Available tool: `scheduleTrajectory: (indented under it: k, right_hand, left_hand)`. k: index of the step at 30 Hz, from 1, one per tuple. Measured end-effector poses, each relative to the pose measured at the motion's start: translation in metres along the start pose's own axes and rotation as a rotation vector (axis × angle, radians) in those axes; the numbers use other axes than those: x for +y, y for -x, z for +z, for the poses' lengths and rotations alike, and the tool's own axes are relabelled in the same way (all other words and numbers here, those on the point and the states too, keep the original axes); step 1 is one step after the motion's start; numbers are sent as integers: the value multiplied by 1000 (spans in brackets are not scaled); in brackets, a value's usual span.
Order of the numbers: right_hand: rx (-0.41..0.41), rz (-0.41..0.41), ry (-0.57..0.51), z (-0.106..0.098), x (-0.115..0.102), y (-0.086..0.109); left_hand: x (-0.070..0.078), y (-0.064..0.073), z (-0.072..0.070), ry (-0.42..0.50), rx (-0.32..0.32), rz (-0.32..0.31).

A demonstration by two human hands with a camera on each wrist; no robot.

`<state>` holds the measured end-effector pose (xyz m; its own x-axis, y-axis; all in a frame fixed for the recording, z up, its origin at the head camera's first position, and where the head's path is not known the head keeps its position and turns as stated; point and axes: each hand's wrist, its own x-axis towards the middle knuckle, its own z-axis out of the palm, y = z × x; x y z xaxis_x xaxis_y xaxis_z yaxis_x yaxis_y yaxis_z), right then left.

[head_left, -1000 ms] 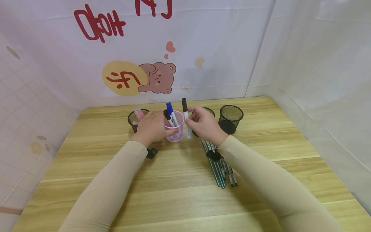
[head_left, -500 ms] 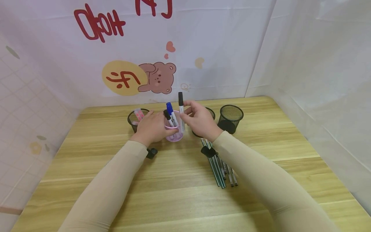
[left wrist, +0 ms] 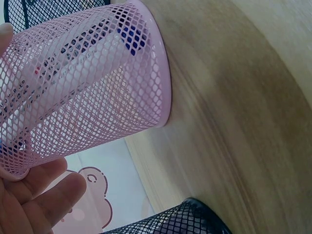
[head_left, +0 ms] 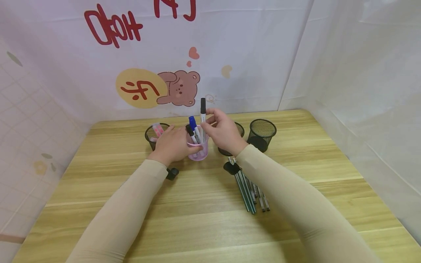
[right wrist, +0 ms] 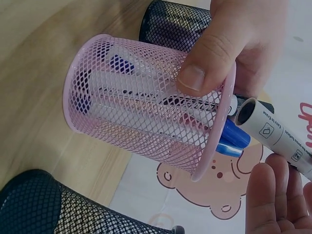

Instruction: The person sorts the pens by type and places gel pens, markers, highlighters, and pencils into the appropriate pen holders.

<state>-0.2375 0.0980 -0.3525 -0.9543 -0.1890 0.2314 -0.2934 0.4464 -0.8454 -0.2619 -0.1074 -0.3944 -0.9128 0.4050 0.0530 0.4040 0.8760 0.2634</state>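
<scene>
Pink mesh cup (head_left: 198, 149) gripped by left hand (head_left: 172, 144); right hand (head_left: 223, 132) fingers pinch smooth cylindrical marker (head_left: 203, 116) w/ black cap.

I see snug beige sleeves running down both my forearms to the wrists, my left hand (head_left: 171, 144) and right hand (head_left: 223, 132) bare, a small black camera mount (head_left: 231, 168) strapped under each wrist.
</scene>
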Motion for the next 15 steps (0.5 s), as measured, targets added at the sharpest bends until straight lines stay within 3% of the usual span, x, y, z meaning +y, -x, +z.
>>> scheduleTrajectory:
  k: [8,15]
  right_hand:
    - [39,-5,-31,6,3,-7]
    - [17,0,-16,13,6,-8]
  left_hand:
    - [-1,-1,2,-4,7,-3]
    - [-1,-1,3,1,10,13]
